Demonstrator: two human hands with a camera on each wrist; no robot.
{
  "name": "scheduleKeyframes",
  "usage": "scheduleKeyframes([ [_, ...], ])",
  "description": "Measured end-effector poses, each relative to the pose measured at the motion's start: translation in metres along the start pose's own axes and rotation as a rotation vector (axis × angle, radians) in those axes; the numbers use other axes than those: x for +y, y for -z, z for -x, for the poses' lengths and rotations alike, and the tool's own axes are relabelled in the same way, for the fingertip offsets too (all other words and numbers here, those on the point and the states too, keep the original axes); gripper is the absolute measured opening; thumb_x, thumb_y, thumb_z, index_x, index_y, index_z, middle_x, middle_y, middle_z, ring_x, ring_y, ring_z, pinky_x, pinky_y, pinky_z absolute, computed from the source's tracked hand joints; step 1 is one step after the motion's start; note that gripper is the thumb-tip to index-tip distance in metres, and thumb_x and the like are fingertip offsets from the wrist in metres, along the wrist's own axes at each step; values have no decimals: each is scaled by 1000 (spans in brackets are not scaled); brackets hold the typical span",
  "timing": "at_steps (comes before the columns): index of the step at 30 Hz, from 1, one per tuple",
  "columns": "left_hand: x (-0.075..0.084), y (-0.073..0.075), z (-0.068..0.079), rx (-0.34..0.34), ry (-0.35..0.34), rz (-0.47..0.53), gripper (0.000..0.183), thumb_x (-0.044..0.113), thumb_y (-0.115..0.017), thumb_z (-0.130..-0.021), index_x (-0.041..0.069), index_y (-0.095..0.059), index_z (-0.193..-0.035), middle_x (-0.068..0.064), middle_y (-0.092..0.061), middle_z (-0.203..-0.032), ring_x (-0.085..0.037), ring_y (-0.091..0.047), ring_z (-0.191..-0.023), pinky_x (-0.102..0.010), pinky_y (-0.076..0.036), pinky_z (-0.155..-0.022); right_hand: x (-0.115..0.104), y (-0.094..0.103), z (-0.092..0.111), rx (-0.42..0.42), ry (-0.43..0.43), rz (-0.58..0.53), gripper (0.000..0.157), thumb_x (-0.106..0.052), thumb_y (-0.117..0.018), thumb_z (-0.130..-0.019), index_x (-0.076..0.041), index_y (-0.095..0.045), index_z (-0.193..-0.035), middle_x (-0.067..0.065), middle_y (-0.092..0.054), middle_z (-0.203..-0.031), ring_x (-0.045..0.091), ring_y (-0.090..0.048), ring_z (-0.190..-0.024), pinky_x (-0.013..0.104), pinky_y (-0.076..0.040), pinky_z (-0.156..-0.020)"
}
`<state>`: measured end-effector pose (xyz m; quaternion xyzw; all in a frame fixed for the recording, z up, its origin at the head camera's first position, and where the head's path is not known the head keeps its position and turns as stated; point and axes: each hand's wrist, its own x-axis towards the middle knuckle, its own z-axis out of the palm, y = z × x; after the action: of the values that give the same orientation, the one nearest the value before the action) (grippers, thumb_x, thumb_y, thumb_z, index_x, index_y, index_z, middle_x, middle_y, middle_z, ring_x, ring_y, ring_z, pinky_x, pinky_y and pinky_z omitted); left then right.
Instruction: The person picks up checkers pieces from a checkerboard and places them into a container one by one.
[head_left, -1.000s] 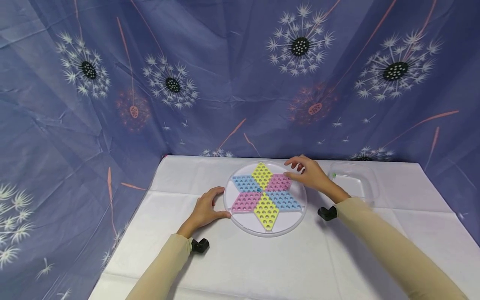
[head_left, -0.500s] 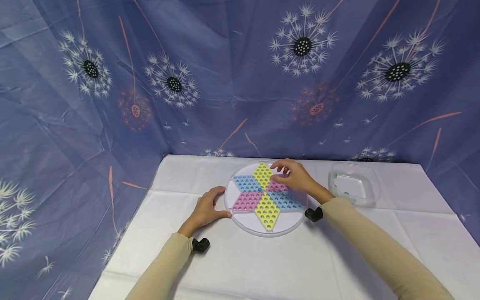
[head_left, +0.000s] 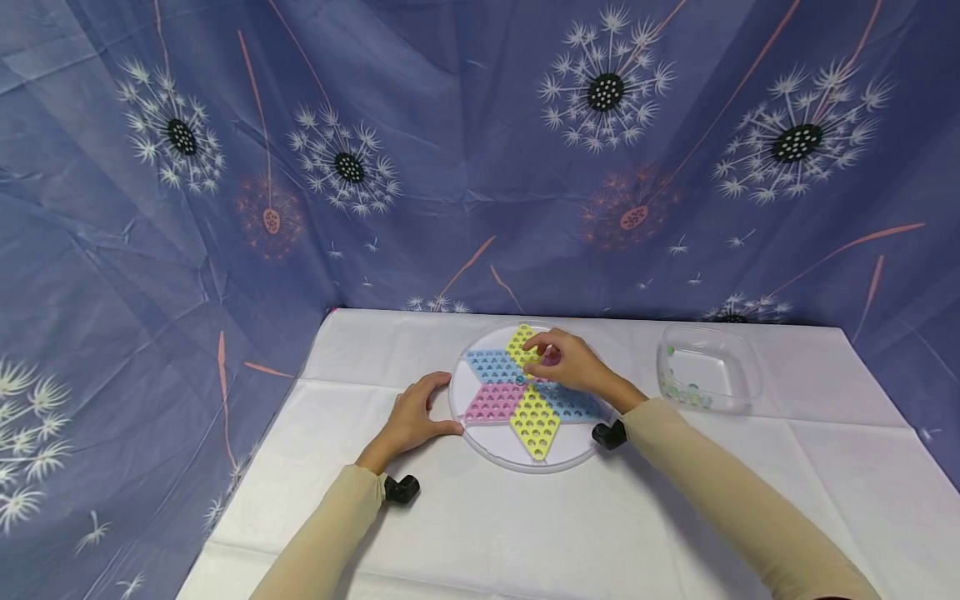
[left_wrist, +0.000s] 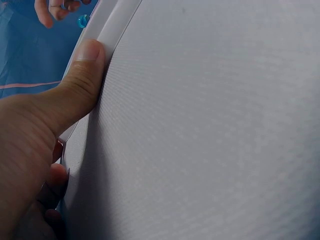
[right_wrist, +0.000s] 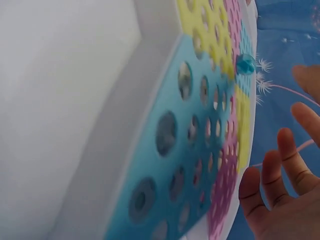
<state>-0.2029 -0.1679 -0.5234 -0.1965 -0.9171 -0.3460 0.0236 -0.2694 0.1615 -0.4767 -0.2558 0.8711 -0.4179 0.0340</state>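
A round white Chinese checkers board (head_left: 491, 446) bears a star of yellow, pink and blue sections full of holes. At its centre sits a blue glass marble (head_left: 520, 380), which stands out above the holes in the right wrist view (right_wrist: 245, 64). My left hand (head_left: 408, 421) rests against the left rim, thumb and fingers spread apart; its thumb (left_wrist: 82, 75) lies along the rim in the left wrist view. Over the upper right of the star hovers my right hand (head_left: 573, 365), fingers loosely bent and apart, near the marble. It covers much of the pink section there.
Right of the board stands a clear plastic box (head_left: 752, 375) with several greenish and bluish marbles (head_left: 686, 393) along its left and front sides. A white cloth (head_left: 465, 533) covers the table. Behind hangs a blue dandelion-print curtain (head_left: 465, 200).
My right hand has moved left from the board's upper right edge toward its centre, uncovering the marbles in the box. My left hand stays at the rim, and the blue marble is still at the centre.
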Motion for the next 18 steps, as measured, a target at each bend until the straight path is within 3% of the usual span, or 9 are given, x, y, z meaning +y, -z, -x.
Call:
scheduleKeyframes([
  [18, 0, 0, 0, 4, -11, 1, 93, 33, -97, -69, 5, -53, -146, -7, -58, -101, -17, -45, -79, -34, -36, -75, 6, -18, -5, -132, -20, 59, 24, -22, -84, -87, -13, -77, -108, 6, -60, -98, 19, -52, -86, 36, -45, -78],
])
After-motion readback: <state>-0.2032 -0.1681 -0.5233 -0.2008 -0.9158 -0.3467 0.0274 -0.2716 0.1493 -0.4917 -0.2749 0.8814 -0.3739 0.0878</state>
